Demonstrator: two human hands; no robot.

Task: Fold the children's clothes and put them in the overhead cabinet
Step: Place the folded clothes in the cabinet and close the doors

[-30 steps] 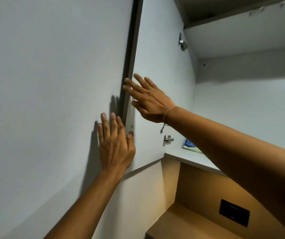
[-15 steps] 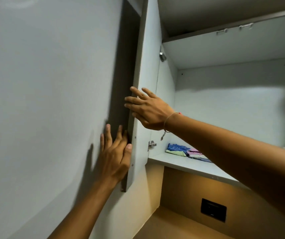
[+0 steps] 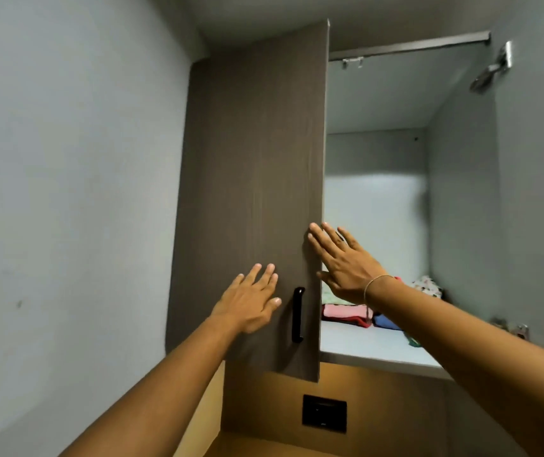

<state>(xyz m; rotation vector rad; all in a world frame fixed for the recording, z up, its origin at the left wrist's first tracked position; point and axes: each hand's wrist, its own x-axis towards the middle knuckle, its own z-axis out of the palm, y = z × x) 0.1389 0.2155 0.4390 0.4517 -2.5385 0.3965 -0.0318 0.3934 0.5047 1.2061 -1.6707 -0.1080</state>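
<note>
Palms flat, fingers spread: left hand (image 3: pixel 250 303) on dark door (image 3: pixel 254 192) face, right hand (image 3: pixel 346 262) at its free edge, neither gripping. Advice: push evenly, keep fingertips off closing edge. Black handle (image 3: pixel 298 315) between hands. Folded clothes (image 3: pixel 346 313) beyond right wrist on cabinet shelf (image 3: pixel 372 347). Right-side door (image 3: pixel 534 192) open.

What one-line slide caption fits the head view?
Both open hands, left hand and right hand, on the dark cabinet door, folded clothes on the shelf behind.
</note>
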